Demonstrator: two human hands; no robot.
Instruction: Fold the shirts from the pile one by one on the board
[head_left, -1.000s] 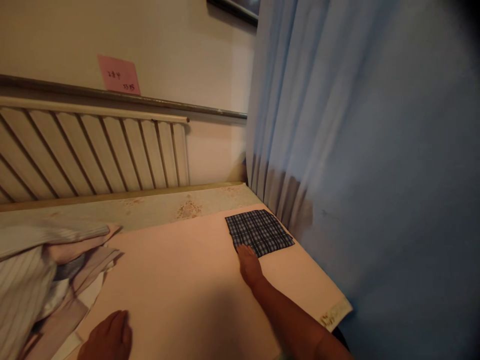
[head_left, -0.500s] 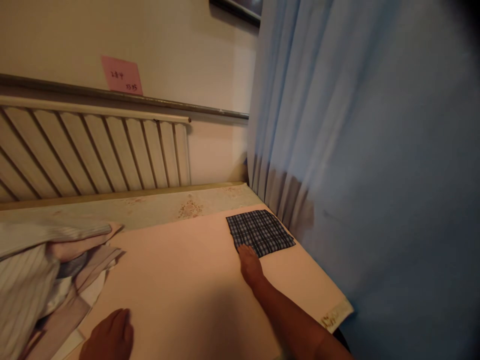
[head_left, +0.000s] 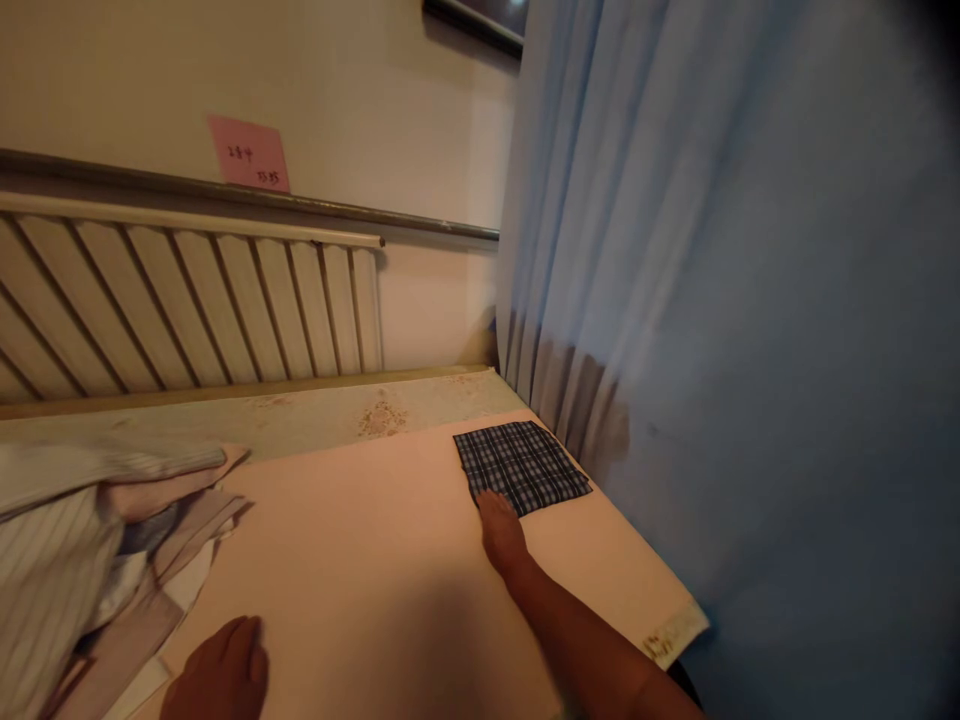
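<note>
1. A blue curtain (head_left: 712,350) hangs at right.
2. A pink sheet (head_left: 337,540) lies flat beside it.
3. Clothes (head_left: 60,570) lie heaped at left.
4. A checked cloth (head_left: 529,460) lies folded on the sheet, near the curtain: probably light, soft and limp, its layers apt to slide, so best held by opposite edges, layers together.
5. The left hand (head_left: 221,670) curls near the clothes; whether it grips anything, I cannot tell.
6. The right hand (head_left: 501,525) rests flat-fingered on the cloth's near left corner, ungripping.
</note>
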